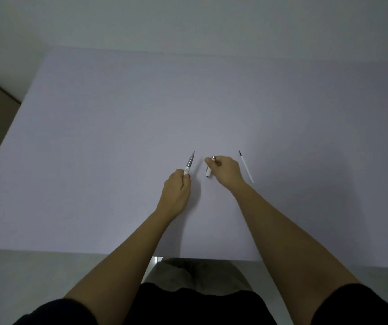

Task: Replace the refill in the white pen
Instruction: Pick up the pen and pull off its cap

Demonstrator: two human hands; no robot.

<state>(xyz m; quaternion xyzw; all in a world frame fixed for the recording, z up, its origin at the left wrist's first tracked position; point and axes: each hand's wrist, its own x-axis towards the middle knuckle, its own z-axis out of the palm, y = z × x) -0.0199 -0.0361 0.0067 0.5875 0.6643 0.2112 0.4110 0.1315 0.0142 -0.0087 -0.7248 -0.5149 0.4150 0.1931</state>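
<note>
White pen taken apart, refill waiting on the table.

From the head camera I see my left hand point(176, 184) closed around the front part of the pen point(189, 163), a slim piece with a grey pointed tip directed away from me. My right hand point(225, 171) pinches the white rear barrel point(208, 171), short and round, just above the pale matte table point(118, 137). A thin white refill point(246, 167) with a dark tip lies apart, right of this hand. I judge the opening is done; inserting a refill and closing remain. Whether this refill is old or new, I cannot tell.
</note>
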